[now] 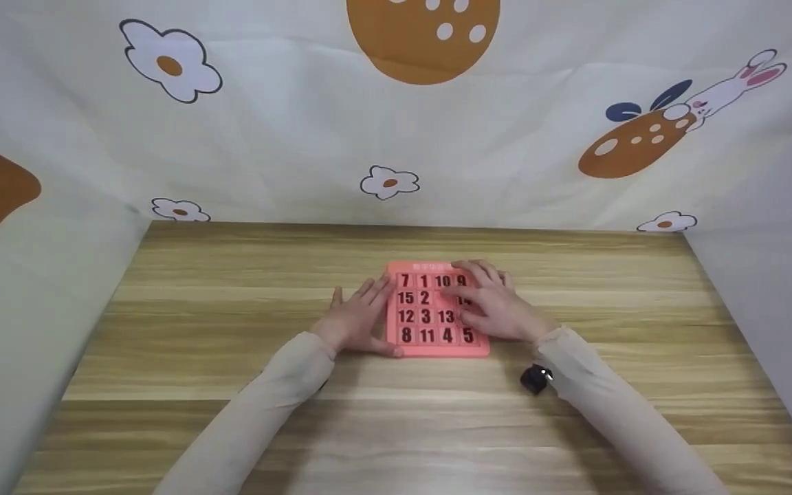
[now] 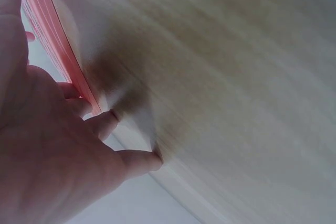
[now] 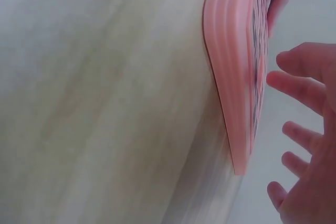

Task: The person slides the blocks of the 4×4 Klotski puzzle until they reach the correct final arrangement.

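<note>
A pink sliding number puzzle (image 1: 441, 350) lies flat on the wooden table, its black-numbered tiles facing up in a square grid. My left hand (image 1: 356, 320) rests along its left side, straight fingers at the frame and the thumb at the lower left corner. In the left wrist view, fingers meet the puzzle's pink edge (image 2: 65, 59), while others extend past its end. Over the right-hand tiles spreads my right hand (image 1: 502, 309), covering part of the grid. The right wrist view has these loosely bent fingers (image 3: 299, 90) apart from one another beside the puzzle's top face.
The wood-grain table (image 1: 231, 275) runs back to a pale cloth (image 1: 286, 137) printed with flowers and orange shapes. Pale side walls stand left and right. A small black device (image 1: 535, 378) sits by the right wrist.
</note>
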The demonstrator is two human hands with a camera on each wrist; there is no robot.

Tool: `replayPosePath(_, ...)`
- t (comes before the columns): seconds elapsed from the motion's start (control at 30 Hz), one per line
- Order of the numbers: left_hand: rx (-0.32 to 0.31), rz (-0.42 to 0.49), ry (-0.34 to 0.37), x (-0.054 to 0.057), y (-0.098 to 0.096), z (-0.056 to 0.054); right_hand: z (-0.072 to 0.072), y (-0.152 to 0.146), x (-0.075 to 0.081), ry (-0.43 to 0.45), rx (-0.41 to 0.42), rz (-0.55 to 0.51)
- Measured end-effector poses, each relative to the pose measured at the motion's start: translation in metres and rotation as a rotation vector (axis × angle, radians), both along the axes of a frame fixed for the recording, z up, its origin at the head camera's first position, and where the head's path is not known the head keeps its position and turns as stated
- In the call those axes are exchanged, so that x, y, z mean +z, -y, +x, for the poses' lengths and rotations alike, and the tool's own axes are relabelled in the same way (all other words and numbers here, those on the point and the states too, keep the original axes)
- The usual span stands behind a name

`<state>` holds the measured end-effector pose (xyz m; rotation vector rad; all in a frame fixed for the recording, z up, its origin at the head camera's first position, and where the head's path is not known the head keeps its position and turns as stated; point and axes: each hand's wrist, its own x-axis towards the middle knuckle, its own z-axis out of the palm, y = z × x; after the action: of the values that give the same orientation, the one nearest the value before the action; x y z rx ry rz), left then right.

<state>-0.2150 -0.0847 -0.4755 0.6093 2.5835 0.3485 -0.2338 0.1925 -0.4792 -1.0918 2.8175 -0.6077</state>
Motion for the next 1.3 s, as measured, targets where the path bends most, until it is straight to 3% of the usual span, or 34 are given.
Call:
replayPosePath(0.5, -0.009, 0.020, -0.027, 0.001, 0.001, -0.001, 0.010, -0.004, 0.001, -0.011, 0.044, -0.050)
replayPosePath(0.87, 0.002, 0.015, -0.002, 0.001, 0.001, 0.000, 0.012, 0.011, -0.001, 0.032, 0.076, 0.051)
replayPosePath(0.97, 0.001, 0.017, -0.001, 0.001, 0.001, 0.000, 0.011, 0.010, 0.000, 0.011, 0.058, 0.054)
replayPosePath(1.17, -0.003, 0.010, -0.009, 0.002, 0.001, 0.001, 0.008, 0.011, 0.005, -0.114, -0.053, 0.010)
replayPosePath(1.3, -0.002, 0.005, -0.009, 0.000, 0.000, 0.000, 0.007, 0.022, 0.004, -0.106, -0.016, 0.017)
